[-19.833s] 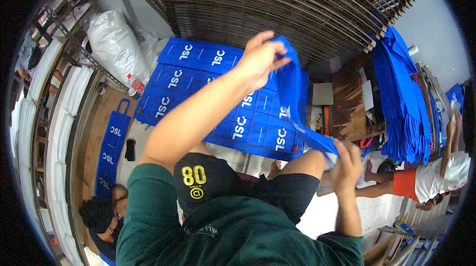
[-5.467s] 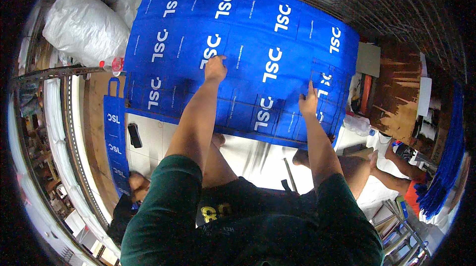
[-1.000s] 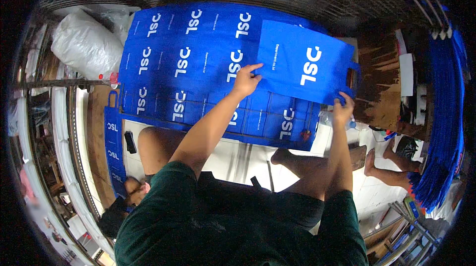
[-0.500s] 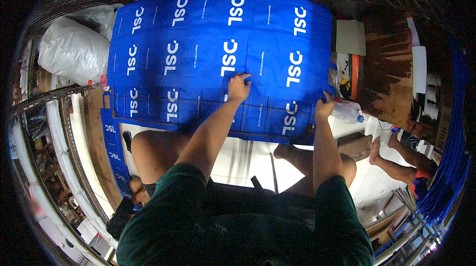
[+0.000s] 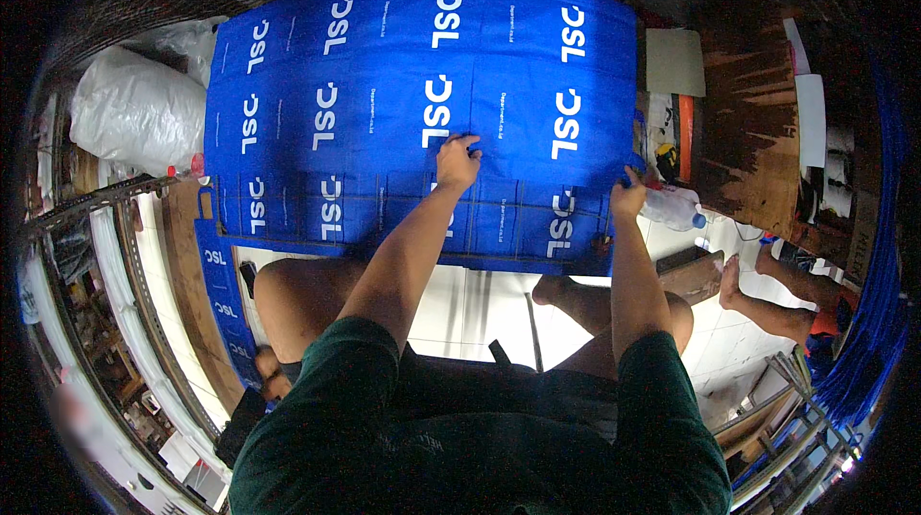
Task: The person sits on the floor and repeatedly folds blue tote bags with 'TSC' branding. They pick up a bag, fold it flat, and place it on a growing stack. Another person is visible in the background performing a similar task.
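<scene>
A wide blue sheet (image 5: 384, 64), which looks like fabric, lies spread before me with rows of white print. Thin dark lines, with a bar along the near side, cross its near strip. My left hand (image 5: 459, 162) rests on the sheet right of the middle; its index finger is stretched out and the other fingers are partly curled. At the sheet's right edge is my right hand (image 5: 628, 197), its fingers closed on the blue material at the near right corner. Exactly how much it grips is hidden.
A clear plastic bottle (image 5: 676, 209) lies beside my right hand. A large translucent plastic bag (image 5: 139, 112) sits at the left. Brown boards (image 5: 748, 122) and hanging blue strands (image 5: 863, 362) are on the right, near another person's legs (image 5: 777, 309). Metal shelving (image 5: 96, 205) stands left.
The whole view has shifted slightly. Both hands stay at nearly the same places on the blue sheet; the right fingers have turned a little. The other person's legs have moved slightly.
</scene>
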Available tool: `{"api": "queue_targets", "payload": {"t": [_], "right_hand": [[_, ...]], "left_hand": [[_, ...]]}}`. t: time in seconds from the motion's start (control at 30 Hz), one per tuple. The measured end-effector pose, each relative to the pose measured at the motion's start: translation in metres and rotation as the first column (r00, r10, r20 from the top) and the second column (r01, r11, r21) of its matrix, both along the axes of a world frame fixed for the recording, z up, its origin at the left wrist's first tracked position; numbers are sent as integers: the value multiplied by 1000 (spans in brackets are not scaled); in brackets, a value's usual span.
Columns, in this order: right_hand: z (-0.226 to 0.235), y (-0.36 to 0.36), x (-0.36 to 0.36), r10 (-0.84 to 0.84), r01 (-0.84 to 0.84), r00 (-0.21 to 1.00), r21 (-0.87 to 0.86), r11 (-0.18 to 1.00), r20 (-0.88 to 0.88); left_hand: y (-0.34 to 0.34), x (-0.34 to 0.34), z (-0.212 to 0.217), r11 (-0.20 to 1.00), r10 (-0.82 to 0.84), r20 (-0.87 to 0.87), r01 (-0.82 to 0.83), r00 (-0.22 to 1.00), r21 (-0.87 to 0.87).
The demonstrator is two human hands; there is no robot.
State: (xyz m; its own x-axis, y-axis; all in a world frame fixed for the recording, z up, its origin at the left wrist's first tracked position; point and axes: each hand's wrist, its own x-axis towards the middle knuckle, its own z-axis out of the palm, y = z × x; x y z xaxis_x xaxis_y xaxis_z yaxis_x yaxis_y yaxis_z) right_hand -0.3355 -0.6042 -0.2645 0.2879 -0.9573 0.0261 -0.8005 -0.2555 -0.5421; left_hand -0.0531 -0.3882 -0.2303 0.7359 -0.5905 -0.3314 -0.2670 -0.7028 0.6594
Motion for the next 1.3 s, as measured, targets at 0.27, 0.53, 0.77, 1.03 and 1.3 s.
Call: {"api": "queue_targets", "payload": {"t": [0.27,0.53,0.77,1.03,1.3], "right_hand": [[22,5,14,-64,71,996,130,989,-56],[0,3,2,-32,32,999,25,999,-4],[27,40,4,-140,130,989,-190,973,-44],[120,31,40,269,-286,958,-247,926,-99],[227,29,0,723,-768,637,-146,623,-267]], "left_hand": [[-1,2,-5,1000,-19,28,18,999,10],[-2,1,4,999,-21,30,20,999,45],[19,-16,38,999,13,263,-5,965,-33],[86,-26,70,986,10,205,24,979,-167],[93,-52,133,943,-246,-50,226,968,-244]]}}
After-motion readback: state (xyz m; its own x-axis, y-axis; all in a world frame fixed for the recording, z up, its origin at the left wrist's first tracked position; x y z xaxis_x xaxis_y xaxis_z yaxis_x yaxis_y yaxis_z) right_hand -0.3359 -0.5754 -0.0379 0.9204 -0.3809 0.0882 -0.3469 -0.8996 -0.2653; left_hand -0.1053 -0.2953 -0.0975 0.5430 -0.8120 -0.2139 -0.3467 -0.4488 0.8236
